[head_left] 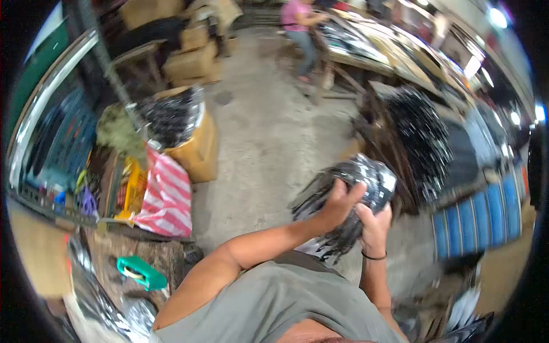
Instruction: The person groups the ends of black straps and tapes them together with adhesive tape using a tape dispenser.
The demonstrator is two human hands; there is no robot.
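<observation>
A bundle of thin black strips [370, 171], shiny on top as if wrapped in clear plastic, is held up in front of my body. Its loose ends fan out to the left and hang down. My left hand [340, 207] presses on the bundle's near side, fingers partly hidden behind the thumb. Gripping the lower right edge is my right hand [375, 226], with a dark band [374, 256] round the wrist. The two thumbs are close together. Motion blur hides what exactly the strips are.
A large heap of black strips [420, 137] stands to the right by a striped blue cushion [477, 211]. Left are a carton [197, 146], a pink-striped bag [168, 197] and a green tape dispenser [141, 272] on a wooden block. Farther off, a person [300, 34] stands at a long table.
</observation>
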